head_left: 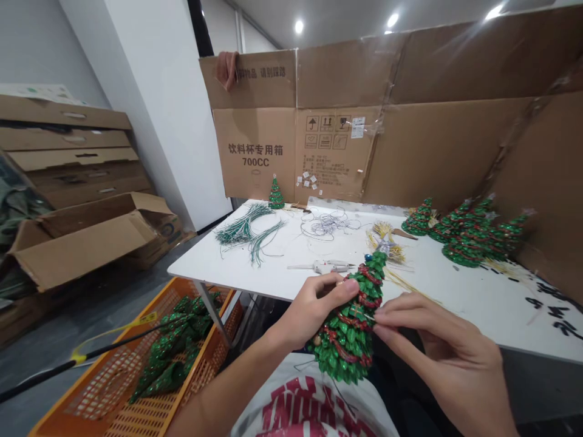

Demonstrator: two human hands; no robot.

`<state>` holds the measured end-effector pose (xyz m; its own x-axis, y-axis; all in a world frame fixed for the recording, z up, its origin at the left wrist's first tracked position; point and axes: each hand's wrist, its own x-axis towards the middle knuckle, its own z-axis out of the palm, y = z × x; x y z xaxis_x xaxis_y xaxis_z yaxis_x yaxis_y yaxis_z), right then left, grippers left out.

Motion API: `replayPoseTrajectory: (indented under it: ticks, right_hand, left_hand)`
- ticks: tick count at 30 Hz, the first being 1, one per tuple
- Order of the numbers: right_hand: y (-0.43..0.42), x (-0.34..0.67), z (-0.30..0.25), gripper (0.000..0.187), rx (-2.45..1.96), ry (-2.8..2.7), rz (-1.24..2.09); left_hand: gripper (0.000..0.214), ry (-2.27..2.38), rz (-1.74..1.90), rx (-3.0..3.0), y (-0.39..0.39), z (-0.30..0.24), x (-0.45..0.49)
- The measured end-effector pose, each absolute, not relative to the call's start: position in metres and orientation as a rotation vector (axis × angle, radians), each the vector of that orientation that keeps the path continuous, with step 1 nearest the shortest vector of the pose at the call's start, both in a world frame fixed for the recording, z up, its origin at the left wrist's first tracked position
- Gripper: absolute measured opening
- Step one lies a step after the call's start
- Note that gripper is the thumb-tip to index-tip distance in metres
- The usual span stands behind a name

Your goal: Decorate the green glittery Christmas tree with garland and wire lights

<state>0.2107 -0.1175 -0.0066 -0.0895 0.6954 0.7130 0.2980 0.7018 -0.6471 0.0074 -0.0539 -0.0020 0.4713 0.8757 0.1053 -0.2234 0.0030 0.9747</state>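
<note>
A small green Christmas tree [350,328] of shiny leaves, wound with a red bead garland, is held over my lap at the table's near edge. My left hand [314,309] grips its left side, thumb across the upper branches. My right hand [437,340] pinches at the tree's right side with thumb and forefinger; what sits between those fingertips is too small to make out. A white glue gun [324,266] lies on the white table [255,270] just beyond my left hand.
Several finished green trees [469,233] are heaped at the table's right; a single tree [276,194] stands at the back. Green wire stems [248,230], thin wire loops [325,223] and straw bundles [386,240] lie between. Cardboard walls [432,139] surround the table. An orange crate [150,370] of green cones sits left.
</note>
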Motion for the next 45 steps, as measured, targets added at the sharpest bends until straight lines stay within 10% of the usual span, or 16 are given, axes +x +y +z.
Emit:
replayPoseTrajectory:
  ticks: [5, 12, 29, 45]
  right_hand:
    - [-0.106, 0.208, -0.019, 0.014, -0.856, -1.301, 0.592]
    - [-0.101, 0.168, -0.041, 0.064, -0.833, -0.854, 1.459]
    - [-0.089, 0.189, -0.009, 0.038, -0.845, -0.112, 1.698]
    - [-0.08, 0.206, -0.02, 0.03, -0.815, -0.193, 1.602]
  left_hand:
    - [0.055, 0.64, 0.935, 1.132, -0.055, -0.005, 0.011]
    - [0.052, 0.692, 0.931, 0.942, -0.055, -0.01, 0.02]
    - [0.009, 0.881, 1.512, 1.849, -0.073, 0.009, 0.006]
    - [0.017, 1.285, 1.267, 2.274, -0.081, -0.001, 0.009]
